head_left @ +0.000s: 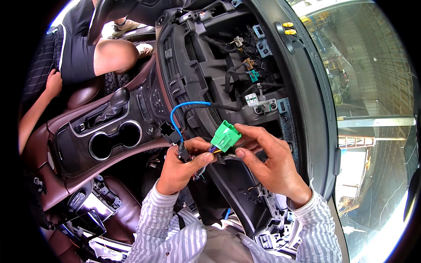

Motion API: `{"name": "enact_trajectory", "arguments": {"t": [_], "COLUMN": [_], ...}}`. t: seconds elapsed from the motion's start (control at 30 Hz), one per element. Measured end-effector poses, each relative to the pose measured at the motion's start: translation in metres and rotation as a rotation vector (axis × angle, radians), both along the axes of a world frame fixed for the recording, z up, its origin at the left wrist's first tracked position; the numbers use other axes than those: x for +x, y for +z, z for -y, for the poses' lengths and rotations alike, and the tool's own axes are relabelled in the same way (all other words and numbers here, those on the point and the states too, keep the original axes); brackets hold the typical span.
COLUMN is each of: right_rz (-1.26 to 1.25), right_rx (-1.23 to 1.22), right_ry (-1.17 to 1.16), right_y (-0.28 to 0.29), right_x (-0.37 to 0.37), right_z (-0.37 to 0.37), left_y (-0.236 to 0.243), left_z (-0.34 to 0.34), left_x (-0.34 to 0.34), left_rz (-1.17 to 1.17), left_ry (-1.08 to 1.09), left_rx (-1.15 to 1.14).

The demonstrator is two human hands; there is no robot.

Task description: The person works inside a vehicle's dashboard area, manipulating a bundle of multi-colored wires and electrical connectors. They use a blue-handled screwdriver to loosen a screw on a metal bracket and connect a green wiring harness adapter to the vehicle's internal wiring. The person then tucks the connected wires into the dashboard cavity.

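A green wire connector (226,136) is held up in the middle of the head view, with several coloured wires (215,150) at its lower left side. My left hand (177,171) is closed on these wires just below the connector. Beside its fingers is a small black plug (183,151), from which a blue cable (174,115) arcs up toward the dashboard. My right hand (278,164) has its index finger and thumb at the connector's right edge, gripping it; the other fingers are curled behind and partly hidden.
The opened dashboard (219,65) shows loose connectors: white (251,100), teal (253,76) and brown (249,64). To the left lies the centre console (79,144) with a gear lever (119,98) and cup holders. Another person (83,57) sits at far left. The windscreen (368,87) is right.
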State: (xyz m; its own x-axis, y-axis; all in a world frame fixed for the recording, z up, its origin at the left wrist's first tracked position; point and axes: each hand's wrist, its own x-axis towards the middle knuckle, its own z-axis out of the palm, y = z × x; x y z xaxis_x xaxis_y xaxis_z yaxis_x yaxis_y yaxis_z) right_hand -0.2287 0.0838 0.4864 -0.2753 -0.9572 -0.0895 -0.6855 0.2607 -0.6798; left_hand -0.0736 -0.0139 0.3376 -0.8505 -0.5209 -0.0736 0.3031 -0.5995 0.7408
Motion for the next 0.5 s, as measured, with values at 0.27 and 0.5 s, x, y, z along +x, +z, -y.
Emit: {"name": "enact_trajectory", "arguments": {"t": [0.27, 0.5], "right_rz": [-0.051, 0.014], "right_rx": [-0.002, 0.039], "right_ry": [-0.022, -0.056], "right_y": [-0.0021, 0.0008], "right_x": [0.0027, 0.0064], "right_z": [0.0016, 0.0028], "left_y": [0.0008, 0.0074], "left_z": [0.0035, -0.0034], "left_x": [0.0036, 0.0048], "left_rz": [0.033, -0.012], "left_ry": [-0.026, -0.066], "left_rx": [0.010, 0.001]}}
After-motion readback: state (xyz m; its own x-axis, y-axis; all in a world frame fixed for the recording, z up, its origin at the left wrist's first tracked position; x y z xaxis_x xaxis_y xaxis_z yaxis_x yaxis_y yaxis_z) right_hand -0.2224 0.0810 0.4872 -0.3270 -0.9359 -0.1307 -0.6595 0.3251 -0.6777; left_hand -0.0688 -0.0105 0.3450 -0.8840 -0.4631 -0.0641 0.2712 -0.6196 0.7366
